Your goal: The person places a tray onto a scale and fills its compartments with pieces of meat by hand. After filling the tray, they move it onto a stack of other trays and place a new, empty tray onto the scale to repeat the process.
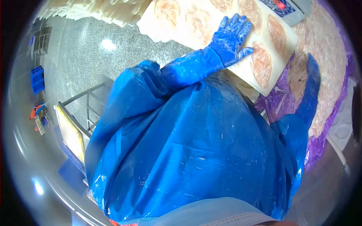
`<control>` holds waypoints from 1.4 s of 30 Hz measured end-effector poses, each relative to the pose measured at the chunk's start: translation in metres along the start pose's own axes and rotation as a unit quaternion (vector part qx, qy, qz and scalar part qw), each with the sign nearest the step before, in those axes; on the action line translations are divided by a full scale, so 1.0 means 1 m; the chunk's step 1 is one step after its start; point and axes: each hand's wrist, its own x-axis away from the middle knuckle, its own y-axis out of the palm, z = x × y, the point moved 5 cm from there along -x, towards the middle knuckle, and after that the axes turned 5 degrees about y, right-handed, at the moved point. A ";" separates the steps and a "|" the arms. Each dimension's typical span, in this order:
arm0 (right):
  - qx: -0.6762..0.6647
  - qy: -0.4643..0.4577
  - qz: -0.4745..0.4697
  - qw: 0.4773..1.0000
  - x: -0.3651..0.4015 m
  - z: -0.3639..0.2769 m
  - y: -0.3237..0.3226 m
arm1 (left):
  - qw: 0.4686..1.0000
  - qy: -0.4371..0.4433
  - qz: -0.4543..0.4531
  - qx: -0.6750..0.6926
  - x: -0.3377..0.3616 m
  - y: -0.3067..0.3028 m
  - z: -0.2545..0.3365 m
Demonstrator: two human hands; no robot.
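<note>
My left hand (230, 42), in a smeared blue glove, lies flat with fingers spread over a white mould board (286, 62). Oval hollows in the board hold pale pink minced meat (261, 64); several more filled ovals lie around my fingertips. At the right, my right hand (313, 69) is seen nearly edge-on, fingers stretched out along a large heap of pale minced meat (330, 49). A darker clump of meat (299, 73) sits just left of that hand. Purple plastic sheeting (277, 92) lies under the heap and beside the board.
A weighing scale (281, 6) with a red light stands beyond the board. Stacked white sheets (98, 8) fill the top left. A metal frame (81, 103) stands on the floor at left, near a pale panel (69, 130). Farther off are a blue crate (37, 80) and a person (37, 111).
</note>
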 end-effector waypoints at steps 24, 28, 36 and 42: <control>-0.226 0.132 -0.148 0.954 -0.109 -0.061 -0.008 | 0.928 -0.310 0.180 0.103 0.104 -0.120 -0.211; -0.459 0.122 -0.160 0.866 -0.013 -0.053 0.004 | 0.909 -0.314 0.183 0.205 0.112 -0.126 -0.249; -0.463 0.286 0.003 0.839 0.106 -0.011 0.050 | 0.788 -0.366 0.178 0.461 0.056 -0.181 -0.204; -0.410 0.077 0.060 0.907 -0.022 -0.059 -0.042 | 0.773 -0.208 0.143 0.582 -0.117 -0.183 -0.205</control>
